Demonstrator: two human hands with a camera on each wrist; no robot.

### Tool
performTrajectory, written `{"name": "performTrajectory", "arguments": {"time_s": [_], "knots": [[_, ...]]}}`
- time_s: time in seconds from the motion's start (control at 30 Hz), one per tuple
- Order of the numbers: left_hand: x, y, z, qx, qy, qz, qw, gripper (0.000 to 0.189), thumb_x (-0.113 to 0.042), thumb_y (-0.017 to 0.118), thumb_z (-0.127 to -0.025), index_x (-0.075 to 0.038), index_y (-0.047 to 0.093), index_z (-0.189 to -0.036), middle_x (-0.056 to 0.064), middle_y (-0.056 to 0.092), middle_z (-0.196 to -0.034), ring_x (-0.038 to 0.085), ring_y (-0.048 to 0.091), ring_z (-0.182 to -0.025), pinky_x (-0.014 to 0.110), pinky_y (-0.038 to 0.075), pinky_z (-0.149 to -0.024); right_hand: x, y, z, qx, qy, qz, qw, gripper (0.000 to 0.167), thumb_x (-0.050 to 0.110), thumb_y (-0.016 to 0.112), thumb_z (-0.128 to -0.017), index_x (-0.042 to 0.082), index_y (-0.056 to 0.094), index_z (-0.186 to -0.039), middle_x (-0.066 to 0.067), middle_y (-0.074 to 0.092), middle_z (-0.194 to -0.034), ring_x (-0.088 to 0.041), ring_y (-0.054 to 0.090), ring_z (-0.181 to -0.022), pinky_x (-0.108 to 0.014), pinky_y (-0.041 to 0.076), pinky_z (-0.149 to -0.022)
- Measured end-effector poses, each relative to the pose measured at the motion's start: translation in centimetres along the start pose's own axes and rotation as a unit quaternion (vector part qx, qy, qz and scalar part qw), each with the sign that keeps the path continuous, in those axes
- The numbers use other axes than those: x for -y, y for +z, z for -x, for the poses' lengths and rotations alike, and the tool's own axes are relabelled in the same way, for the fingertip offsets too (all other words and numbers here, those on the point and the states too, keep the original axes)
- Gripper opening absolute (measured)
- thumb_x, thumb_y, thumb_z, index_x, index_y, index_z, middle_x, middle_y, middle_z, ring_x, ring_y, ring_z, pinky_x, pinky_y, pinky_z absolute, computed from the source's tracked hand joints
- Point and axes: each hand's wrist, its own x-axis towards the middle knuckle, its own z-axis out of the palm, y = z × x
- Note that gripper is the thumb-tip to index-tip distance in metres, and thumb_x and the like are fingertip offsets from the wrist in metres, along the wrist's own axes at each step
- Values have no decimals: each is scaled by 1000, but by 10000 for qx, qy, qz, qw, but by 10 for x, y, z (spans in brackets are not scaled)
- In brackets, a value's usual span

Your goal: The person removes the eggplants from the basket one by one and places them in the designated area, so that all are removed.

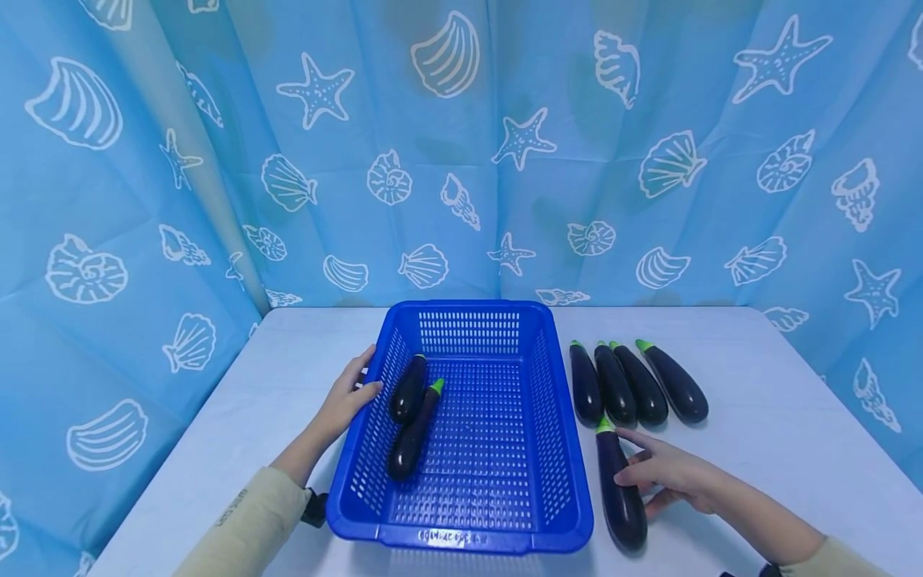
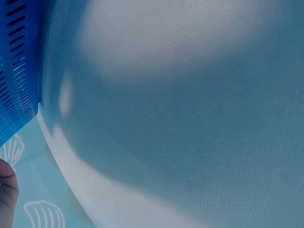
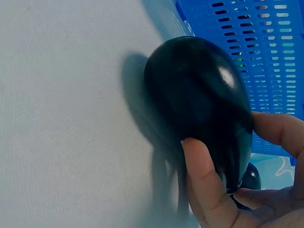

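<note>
My right hand (image 1: 678, 477) holds a dark purple eggplant (image 1: 622, 505) by its sides, right of the blue basket. In the right wrist view, the thumb and fingers (image 3: 204, 175) pinch that eggplant (image 3: 194, 90), its rounded end toward the camera. My left hand (image 1: 346, 401) grips the left rim of the blue plastic basket (image 1: 465, 538), thumb over the edge. Only part of this hand (image 2: 7, 192) shows at the left wrist view's border, below the basket wall (image 2: 19, 71). Inside the basket, against its left side, lie two eggplants, one farther back (image 1: 409, 390) and one nearer (image 1: 414, 437).
Several more eggplants lie in a row behind my right hand, green stems away from me; the rightmost eggplant (image 1: 678, 385) leans outward. A white table (image 1: 750, 353) carries everything. A blue curtain (image 1: 461, 216) with shell and starfish prints hangs behind and at the sides.
</note>
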Motion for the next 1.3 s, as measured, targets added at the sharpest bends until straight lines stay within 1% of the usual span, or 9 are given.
{"name": "performTrajectory", "arguments": {"time_s": [0.2, 0.4, 0.63, 0.93, 1.13, 1.3], "knots": [[0, 0, -1, 15, -9, 5, 10000, 65, -21, 47, -89, -13, 19, -146, 18, 38, -132, 35, 47, -109, 45, 53, -79, -2, -2, 0, -95, -78, -57, 9999, 85, 17, 63, -79, 4, 10, -144, -27, 45, -116, -27, 55, -86, -36, 55, -64], [0, -1, 1, 23, 2, 31, 10000, 66, -22, 48, -88, -13, 18, -146, 17, 37, -133, 34, 47, -110, 45, 53, -79, -3, -4, -1, -6, -55, -98, 9999, 85, 18, 63, -80, 4, 9, -144, -29, 44, -119, -27, 56, -86, -37, 55, -66], [1, -1, 0, 23, 48, 24, 10000, 65, -21, 47, -88, -12, 18, -146, 18, 37, -133, 35, 47, -109, 44, 53, -78, -5, -7, -1, 51, -93, -148, 9998, 86, 19, 64, -80, 3, 9, -144, -25, 46, -117, -25, 57, -85, -37, 55, -66], [2, 0, -2, 21, -3, 30, 10000, 65, -21, 47, -89, -13, 18, -146, 17, 38, -132, 35, 48, -109, 46, 53, -78, -4, -19, 5, 190, -479, -41, 9987, 85, 18, 62, -79, -1, 7, -142, -18, 55, -111, -23, 59, -86, -41, 55, -67], [2, 0, -3, 11, -86, -47, 10000, 64, -17, 45, -89, -8, 16, -146, 21, 36, -133, 37, 47, -110, 47, 52, -80, 3, -28, 12, 184, -753, -1, 9970, 83, 18, 61, -81, -2, 8, -142, -22, 52, -115, -25, 58, -90, -43, 54, -69], [1, -1, -1, 23, -30, 3, 10000, 65, -21, 47, -89, -11, 18, -146, 18, 37, -133, 35, 47, -109, 46, 53, -79, 13, -33, 18, 142, -1036, -40, 9945, 85, 18, 63, -81, -4, 8, -142, -25, 51, -117, -26, 58, -94, -43, 54, -70]]}}
